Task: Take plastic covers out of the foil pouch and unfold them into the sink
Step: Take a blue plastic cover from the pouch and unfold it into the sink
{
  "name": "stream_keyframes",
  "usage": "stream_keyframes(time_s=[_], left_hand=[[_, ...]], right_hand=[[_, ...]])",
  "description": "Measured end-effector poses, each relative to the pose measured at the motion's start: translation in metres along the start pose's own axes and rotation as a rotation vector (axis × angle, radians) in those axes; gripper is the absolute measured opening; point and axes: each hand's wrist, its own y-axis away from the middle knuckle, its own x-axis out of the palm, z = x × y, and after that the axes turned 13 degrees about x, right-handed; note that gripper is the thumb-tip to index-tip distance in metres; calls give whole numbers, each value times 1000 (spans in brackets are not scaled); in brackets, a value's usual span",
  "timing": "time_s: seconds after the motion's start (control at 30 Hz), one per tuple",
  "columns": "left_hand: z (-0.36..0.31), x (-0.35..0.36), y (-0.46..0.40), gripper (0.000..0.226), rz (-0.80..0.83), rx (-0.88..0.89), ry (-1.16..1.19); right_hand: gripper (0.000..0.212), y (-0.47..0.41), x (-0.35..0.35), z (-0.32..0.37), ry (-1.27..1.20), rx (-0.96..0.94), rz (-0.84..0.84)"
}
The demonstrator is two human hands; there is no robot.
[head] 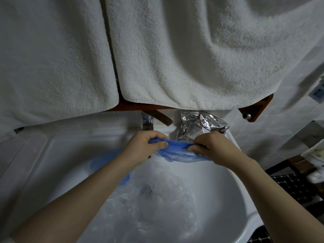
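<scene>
Above the white ceramic sink (219, 199), both hands hold a crumpled blue plastic cover (177, 151) stretched between them. The left hand (147, 146) grips the cover's left end with its fingers (156, 137) curled over it and the thumb pressed on top; the right hand (212, 144) pinches the right end with its fingers curled. Inside the sink bowl lies a clear plastic cover (154, 204), spread open, and another blue plastic cover (103, 160) rests on the sink's left side. The crinkled silver foil pouch (199, 125) sits on the sink's back rim, beside the chrome tap (147, 122). Two white terry towels (157, 53) hang above the sink.
</scene>
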Motion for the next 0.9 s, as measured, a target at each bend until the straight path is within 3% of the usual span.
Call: stream_keyframes(time_s=[0.17,0.27,0.33,0.43,0.57,0.67,0.83,0.9], left_hand=[[-5,-5,2,17,-29,-14,106],[-1,0,3,20,-7,-19,69],[0,2,2,22,-12,-11,34],[-4,3,1,26,-7,25,62],[-9,0,2,35,37,-2,43],[-9,-1,4,33,-15,-30,129],[-12,6,6,12,-80,-54,206],[-11,8,7,15,-70,-35,176]], right_hand=[[40,8,2,-14,-176,76,103],[40,5,5,-17,-93,301,212],[40,3,6,-16,34,384,55],[34,4,8,2,-1,227,-308],[15,9,19,31,-209,180,-188],[7,10,20,32,-241,179,-198],[16,8,13,33,-176,77,-183],[23,8,11,31,-114,54,-160]])
